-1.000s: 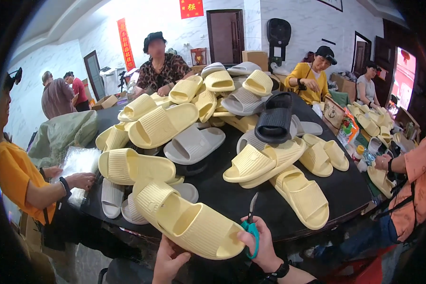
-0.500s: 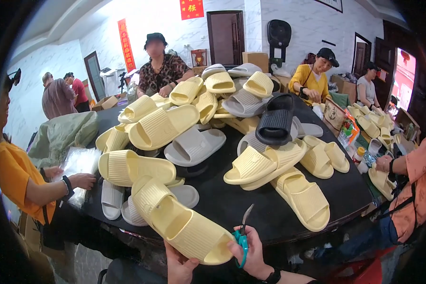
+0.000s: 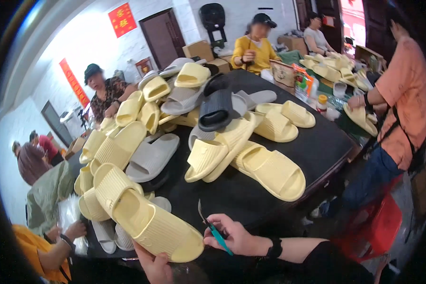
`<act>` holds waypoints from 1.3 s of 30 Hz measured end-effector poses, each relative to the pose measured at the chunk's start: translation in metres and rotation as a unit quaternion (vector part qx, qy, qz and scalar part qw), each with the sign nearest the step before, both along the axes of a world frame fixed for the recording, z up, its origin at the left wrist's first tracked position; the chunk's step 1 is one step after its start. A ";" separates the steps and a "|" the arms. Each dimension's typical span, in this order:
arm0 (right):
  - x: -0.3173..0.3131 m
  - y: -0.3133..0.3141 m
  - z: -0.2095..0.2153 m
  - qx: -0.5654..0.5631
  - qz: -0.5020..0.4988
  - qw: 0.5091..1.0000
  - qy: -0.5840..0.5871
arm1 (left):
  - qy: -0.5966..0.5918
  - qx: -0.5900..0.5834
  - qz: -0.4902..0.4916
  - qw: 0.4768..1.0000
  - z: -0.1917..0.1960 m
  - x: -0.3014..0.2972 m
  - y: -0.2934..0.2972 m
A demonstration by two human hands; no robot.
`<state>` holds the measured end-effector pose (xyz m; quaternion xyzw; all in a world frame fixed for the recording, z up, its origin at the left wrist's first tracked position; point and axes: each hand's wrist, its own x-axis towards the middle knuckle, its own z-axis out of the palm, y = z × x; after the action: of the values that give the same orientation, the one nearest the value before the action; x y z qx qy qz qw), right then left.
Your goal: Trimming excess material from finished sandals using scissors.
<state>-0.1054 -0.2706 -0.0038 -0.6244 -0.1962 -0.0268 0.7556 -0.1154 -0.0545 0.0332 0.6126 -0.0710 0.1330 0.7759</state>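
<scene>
My left hand grips a pair of pale yellow ribbed slippers from below, thumb at the side of the lower one. The two slippers overlap end to end, tilted from upper left to lower right. In my right hand is a pair of scissors with teal handles, its slim curved blades pointing up and away, just right of the slipper's front end. A black band circles my right wrist. Beyond lies a heap of yellow, grey and black slippers, with one black slipper on top near the middle.
The heap rests on a black table. A person in orange handles clear plastic bags at left. Others stand across the table. At right, a person in a salmon shirt holds a yellow slipper; a red chair stands nearby.
The view has swung right and tilted, so the heap now sits further left. My right hand has turned the scissors, and they stand slightly apart from the slipper; my left hand still holds the pair.
</scene>
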 end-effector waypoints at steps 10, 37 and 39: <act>0.037 -0.060 -0.012 -0.007 -0.110 0.993 0.031 | -0.023 0.059 -0.129 0.990 0.066 0.092 -0.029; 0.034 -0.061 -0.018 0.095 -0.101 0.990 0.025 | 0.099 0.045 -0.302 0.947 0.014 0.271 -0.137; 0.033 -0.060 -0.019 0.117 -0.102 0.987 0.036 | 0.106 0.047 -0.318 0.941 0.018 0.275 -0.147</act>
<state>-0.0724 -0.3311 -0.0226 -0.5492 -0.0995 -0.1035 0.8233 0.1592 -0.2015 0.0508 0.6041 -0.1860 -0.1902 0.7512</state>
